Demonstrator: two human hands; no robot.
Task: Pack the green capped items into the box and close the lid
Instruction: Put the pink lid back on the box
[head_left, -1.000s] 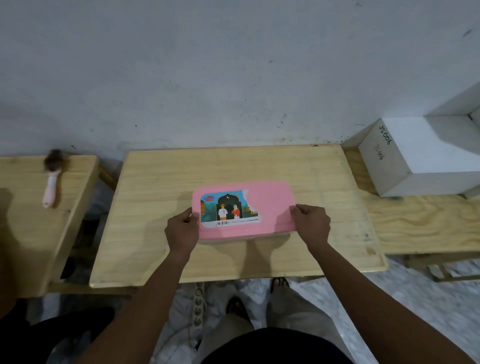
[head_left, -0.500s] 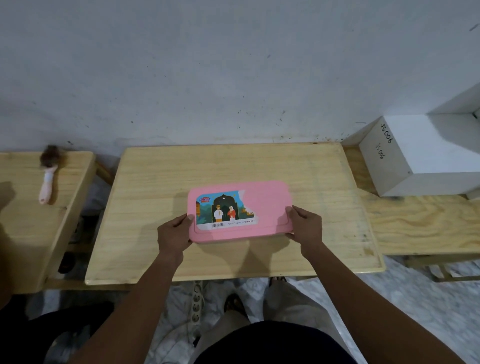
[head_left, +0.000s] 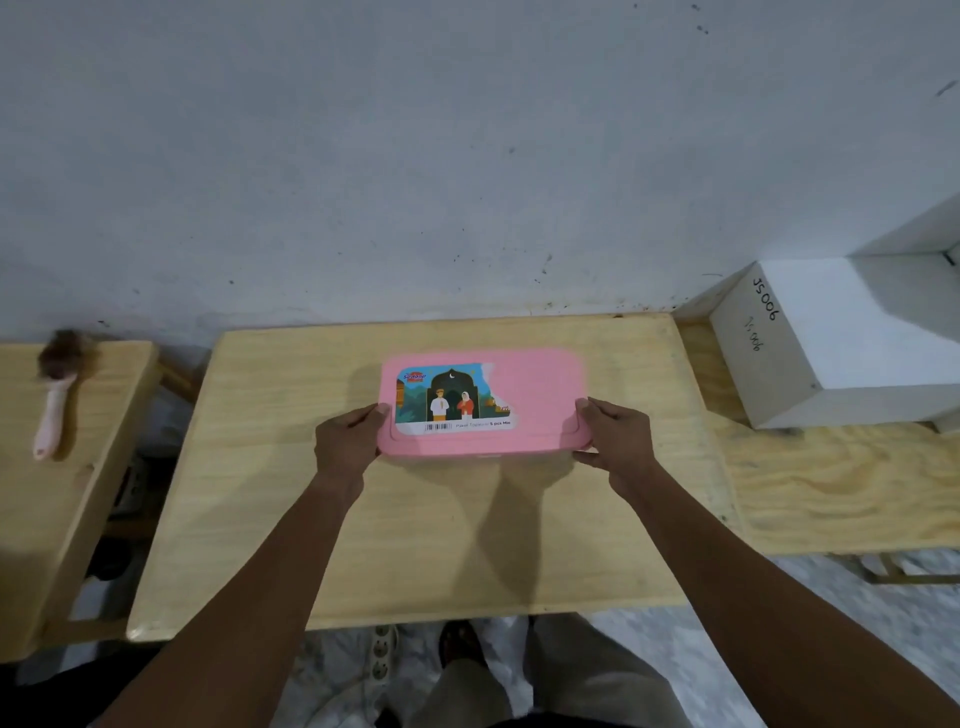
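Two bare hands are gripping a pink box (head_left: 540, 410) by its short ends. The left hand (head_left: 345, 447) is curling round the nine o'clock end, with its thumb lying along the edge of the lid (head_left: 535, 374). The right hand (head_left: 618, 441) is pinching the three o'clock end near the front corner, thumb on top and fingers tucking under the rim. The box is sitting flat on a pale wooden table (head_left: 415, 545), a little toward twelve o'clock from the table's middle, and its lid is resting in place. No green capped items are showing anywhere; whether they are lying inside cannot be told.

Judging by its look, the box is thin moulded plastic. It is probably light and fairly stiff in the body, with a lid likely to be flexing under pressure and smooth enough to be slipping in dry fingers. Holding both short ends, thumbs pressing on the rim, is looking like the surest grip for snapping it shut.

It is a shallow rectangle with rounded corners, and a raised border is running round the lid. A colourful sticker (head_left: 449, 397), torn along its three o'clock side, is covering the nine o'clock half, showing two figures under an arch and a barcode.
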